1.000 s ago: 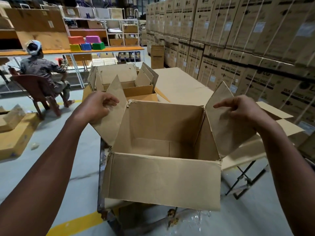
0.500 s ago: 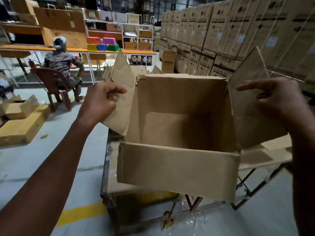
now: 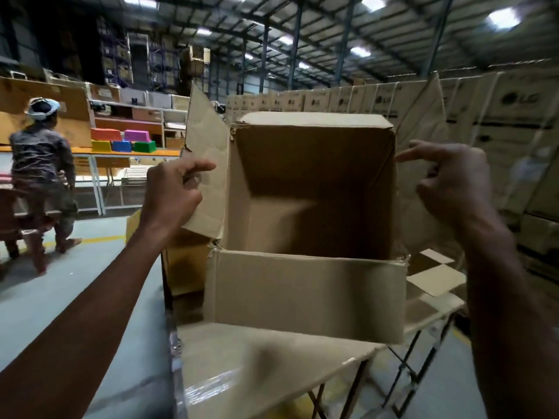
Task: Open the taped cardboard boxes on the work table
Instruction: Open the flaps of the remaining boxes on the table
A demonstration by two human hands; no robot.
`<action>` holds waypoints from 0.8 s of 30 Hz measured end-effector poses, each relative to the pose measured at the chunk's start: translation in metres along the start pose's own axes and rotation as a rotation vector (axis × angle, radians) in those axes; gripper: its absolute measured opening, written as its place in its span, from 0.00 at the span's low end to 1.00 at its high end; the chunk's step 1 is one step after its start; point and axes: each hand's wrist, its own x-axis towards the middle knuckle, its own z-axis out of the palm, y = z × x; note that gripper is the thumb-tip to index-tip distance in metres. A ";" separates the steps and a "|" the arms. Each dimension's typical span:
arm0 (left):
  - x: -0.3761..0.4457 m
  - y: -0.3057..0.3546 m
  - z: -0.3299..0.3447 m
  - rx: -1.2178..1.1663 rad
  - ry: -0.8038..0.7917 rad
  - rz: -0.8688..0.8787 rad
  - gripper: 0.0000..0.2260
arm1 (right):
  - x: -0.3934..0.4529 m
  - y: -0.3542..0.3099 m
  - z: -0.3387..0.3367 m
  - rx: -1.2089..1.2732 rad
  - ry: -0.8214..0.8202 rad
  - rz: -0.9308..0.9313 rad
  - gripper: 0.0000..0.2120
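The cardboard box (image 3: pixel 311 207) sits at the centre of view, raised off the table (image 3: pixel 272 358) and tipped so that its open mouth faces the wearer; the interior is in shadow, and nothing shows inside. All four flaps are folded outward, so this box reads as already opened. The left hand (image 3: pixel 172 195), at 9 o'clock from the opening, has its grip clamped on the left flap (image 3: pixel 205 152), fingers curled round the flap edge. The right hand (image 3: pixel 450 179), at 3 o'clock, pinches the right flap (image 3: pixel 423 131) between thumb and fingertips; motion blur limits certainty about that contact. Holding opposite flaps keeps the box balanced and lets it be tilted, probably to move it aside. The near flap (image 3: pixel 305 294) hangs down at 6 o'clock toward the table. At 9 o'clock, well apart, a person (image 3: pixel 42 164) sits by a shelf bench bearing coloured bins (image 3: pixel 121 140). Stacked cartons (image 3: pixel 499 131) fill the wall at 2 o'clock.
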 end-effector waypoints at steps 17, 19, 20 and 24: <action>0.114 -0.143 -0.090 -0.078 0.088 0.147 0.16 | 0.031 -0.166 0.106 -0.186 0.213 -0.107 0.30; 0.131 -0.170 -0.094 -0.077 0.099 0.146 0.16 | 0.044 -0.181 0.126 -0.169 0.201 -0.110 0.31; 0.141 -0.183 -0.097 -0.082 0.104 0.144 0.17 | 0.050 -0.189 0.137 -0.176 0.202 -0.108 0.31; 0.184 -0.247 -0.099 -0.082 0.135 0.156 0.17 | 0.080 -0.212 0.193 -0.179 0.210 -0.122 0.29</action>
